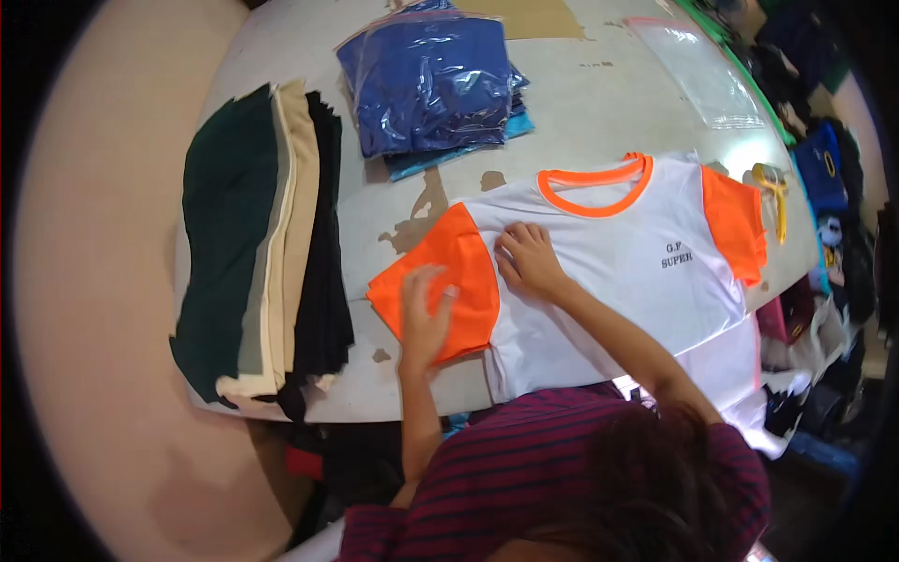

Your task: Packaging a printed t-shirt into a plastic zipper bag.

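A white T-shirt (597, 281) with an orange collar and orange sleeves lies spread out before me, front side up. It bears small dark writing on the chest. My right hand (530, 260) rests on the white cloth by the seam of the left-hand orange sleeve (467, 281), its fingers bent and thumb apart. Over the outer part of that sleeve is my left hand (425, 316), slightly blurred, with fingers and thumb spread; whether it touches the cloth is unclear. Neither hand holds anything. The shirt's lower right part hangs over the table edge.
Folded dark green, beige and black garments (228, 232) form a long stack on the left of the worn table (562, 91). Bagged blue clothing (432, 88) lies at the back. A clear plastic bag (709, 84) and a yellow-handled tool (779, 200) lie at right.
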Motion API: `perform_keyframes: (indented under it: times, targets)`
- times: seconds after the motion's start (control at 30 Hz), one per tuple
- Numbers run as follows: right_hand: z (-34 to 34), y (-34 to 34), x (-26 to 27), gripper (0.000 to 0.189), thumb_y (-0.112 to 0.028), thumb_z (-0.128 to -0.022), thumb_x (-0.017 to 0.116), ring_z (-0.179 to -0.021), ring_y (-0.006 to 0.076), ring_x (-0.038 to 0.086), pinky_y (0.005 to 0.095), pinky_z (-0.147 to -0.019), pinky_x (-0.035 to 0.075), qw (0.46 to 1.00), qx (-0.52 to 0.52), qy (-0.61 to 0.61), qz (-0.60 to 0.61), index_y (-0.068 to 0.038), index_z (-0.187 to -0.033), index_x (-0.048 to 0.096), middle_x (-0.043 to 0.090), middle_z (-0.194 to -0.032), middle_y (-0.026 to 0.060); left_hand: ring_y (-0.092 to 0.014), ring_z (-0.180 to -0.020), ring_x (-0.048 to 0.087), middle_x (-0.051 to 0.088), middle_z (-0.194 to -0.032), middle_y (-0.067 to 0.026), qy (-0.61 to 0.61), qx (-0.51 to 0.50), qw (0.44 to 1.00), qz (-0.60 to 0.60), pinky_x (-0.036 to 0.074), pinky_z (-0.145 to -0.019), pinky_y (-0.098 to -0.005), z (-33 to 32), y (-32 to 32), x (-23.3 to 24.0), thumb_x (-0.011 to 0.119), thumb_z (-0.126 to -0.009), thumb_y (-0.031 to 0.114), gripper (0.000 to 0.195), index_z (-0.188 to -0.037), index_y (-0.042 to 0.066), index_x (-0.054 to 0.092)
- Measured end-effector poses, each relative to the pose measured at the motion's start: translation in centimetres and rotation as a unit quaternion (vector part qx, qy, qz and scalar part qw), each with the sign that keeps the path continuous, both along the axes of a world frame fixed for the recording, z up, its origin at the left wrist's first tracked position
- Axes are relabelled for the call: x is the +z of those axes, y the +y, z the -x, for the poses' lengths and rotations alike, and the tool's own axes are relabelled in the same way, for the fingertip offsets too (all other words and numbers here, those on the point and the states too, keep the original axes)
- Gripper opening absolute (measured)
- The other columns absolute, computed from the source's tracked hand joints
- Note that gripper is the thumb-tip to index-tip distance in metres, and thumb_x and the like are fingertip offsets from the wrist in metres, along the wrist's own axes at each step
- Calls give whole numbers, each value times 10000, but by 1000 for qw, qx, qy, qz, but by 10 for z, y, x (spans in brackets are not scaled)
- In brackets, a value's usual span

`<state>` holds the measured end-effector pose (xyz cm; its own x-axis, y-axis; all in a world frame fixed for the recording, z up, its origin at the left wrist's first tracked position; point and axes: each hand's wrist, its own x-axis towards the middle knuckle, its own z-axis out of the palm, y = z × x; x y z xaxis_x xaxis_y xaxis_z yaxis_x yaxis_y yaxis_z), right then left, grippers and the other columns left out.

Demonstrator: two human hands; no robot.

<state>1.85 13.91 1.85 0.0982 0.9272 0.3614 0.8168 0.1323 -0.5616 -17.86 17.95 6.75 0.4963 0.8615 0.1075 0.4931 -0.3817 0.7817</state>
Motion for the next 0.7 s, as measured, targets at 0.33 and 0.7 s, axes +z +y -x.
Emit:
perform_keyframes:
  times: [0.33,0.7]
  targets:
    - [-5,5,-6,272,-210,-729,521,-966,249,429,397,-810,314,999,-24,-14,-46,-72,-962,498,464,-1016,96,-398,-1256,-38,-43,-1375,-194,281,-135,948,59,9,-987,-535,-16,-61,-20,704,-496,533,1154,-1341,108,43]
    - [-23,-167,13,461,-270,-797,468,-1216,265,261,491,-968,172,984,-57,-79,149,-75,-1206,380,300,-1308,103,-451,-1236,-9,19,-1375,-198,262,-243,925,-130,48,-948,-597,-74,-79,-1,509,-716,547,802,-1325,126,200]
